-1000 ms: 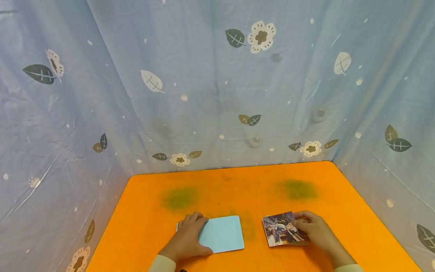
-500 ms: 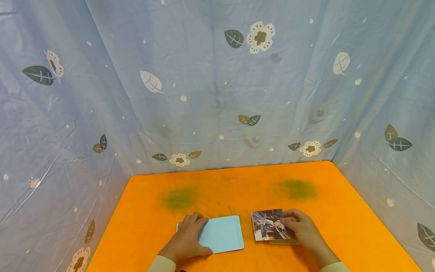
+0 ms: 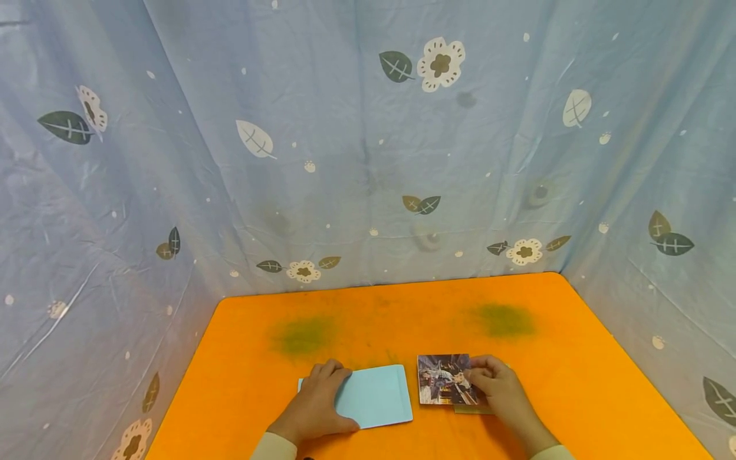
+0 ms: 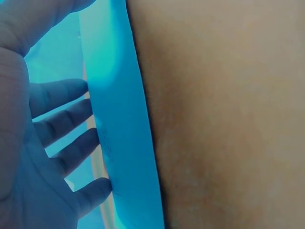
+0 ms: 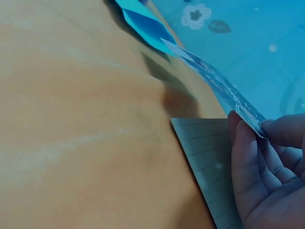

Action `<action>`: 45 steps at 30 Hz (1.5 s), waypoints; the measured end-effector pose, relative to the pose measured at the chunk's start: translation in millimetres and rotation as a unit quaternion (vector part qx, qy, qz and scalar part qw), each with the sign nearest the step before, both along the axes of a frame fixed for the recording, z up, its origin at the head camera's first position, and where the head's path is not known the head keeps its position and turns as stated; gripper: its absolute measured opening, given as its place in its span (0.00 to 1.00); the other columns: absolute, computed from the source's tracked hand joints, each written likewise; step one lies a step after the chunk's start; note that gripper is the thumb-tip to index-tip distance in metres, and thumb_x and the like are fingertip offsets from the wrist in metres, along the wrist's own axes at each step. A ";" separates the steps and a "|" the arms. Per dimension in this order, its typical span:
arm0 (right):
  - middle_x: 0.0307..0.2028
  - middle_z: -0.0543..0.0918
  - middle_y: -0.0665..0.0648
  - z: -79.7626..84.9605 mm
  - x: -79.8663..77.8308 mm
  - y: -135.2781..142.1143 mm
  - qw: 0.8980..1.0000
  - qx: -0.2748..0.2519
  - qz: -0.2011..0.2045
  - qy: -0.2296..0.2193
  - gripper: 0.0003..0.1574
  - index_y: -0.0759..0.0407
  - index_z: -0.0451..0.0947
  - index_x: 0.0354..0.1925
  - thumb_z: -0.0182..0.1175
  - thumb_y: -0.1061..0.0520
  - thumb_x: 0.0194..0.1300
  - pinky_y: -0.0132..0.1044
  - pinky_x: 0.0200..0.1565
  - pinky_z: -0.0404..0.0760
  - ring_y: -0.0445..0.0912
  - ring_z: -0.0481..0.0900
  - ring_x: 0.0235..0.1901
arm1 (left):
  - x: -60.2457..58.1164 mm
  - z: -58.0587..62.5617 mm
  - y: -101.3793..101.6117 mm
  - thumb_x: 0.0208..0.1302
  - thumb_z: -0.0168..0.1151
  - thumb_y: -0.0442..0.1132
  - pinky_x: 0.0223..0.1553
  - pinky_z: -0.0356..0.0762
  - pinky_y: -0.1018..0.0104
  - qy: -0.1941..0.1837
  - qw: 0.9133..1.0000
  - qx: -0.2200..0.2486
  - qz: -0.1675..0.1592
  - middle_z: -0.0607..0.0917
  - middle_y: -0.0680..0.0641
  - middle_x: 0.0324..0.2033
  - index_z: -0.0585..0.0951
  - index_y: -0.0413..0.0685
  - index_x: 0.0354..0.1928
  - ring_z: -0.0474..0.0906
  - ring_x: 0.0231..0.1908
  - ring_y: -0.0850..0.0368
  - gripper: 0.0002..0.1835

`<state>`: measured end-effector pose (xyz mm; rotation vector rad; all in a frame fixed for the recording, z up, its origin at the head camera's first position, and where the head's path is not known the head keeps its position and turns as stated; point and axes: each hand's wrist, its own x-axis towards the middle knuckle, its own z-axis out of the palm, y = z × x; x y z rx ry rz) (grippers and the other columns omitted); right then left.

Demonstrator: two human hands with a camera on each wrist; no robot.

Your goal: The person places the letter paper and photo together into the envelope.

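A light blue envelope (image 3: 376, 395) lies on the table, its mouth gaping toward the right in the right wrist view (image 5: 143, 24). My left hand (image 3: 319, 401) grips it across its left half, thumb at the near edge and fingers at the far edge. Between thumb and fingers, my right hand (image 3: 506, 393) pinches the right edge of a printed picture card (image 3: 443, 379). The card hangs tilted above the table, its free edge close to the envelope but apart from it. Under the card and hand, a lined paper (image 5: 202, 148) is partly hidden.
The orange table (image 3: 391, 313) has two greenish stains. Blue patterned curtains (image 3: 345, 160) enclose it at the back and both sides. A small dark object (image 3: 308, 458) shows at the bottom edge of the head view.
My right hand has moved left with the picture card, bringing it nearer the envelope and uncovering part of the lined paper. My left hand and the envelope have stayed put.
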<state>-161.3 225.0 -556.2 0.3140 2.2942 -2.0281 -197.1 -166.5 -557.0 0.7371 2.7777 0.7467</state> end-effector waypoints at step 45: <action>0.32 0.81 0.57 -17.4 -2.1 -28.0 1.000 0.005 0.015 0.001 0.13 0.71 0.79 0.54 0.64 0.64 0.77 0.38 0.29 0.77 0.49 0.74 0.29 | 1.2 -3.1 3.7 0.47 0.85 0.68 0.53 0.75 0.44 0.022 1.000 -0.004 0.004 0.74 0.51 0.61 0.80 0.46 0.71 0.68 0.55 0.47 0.53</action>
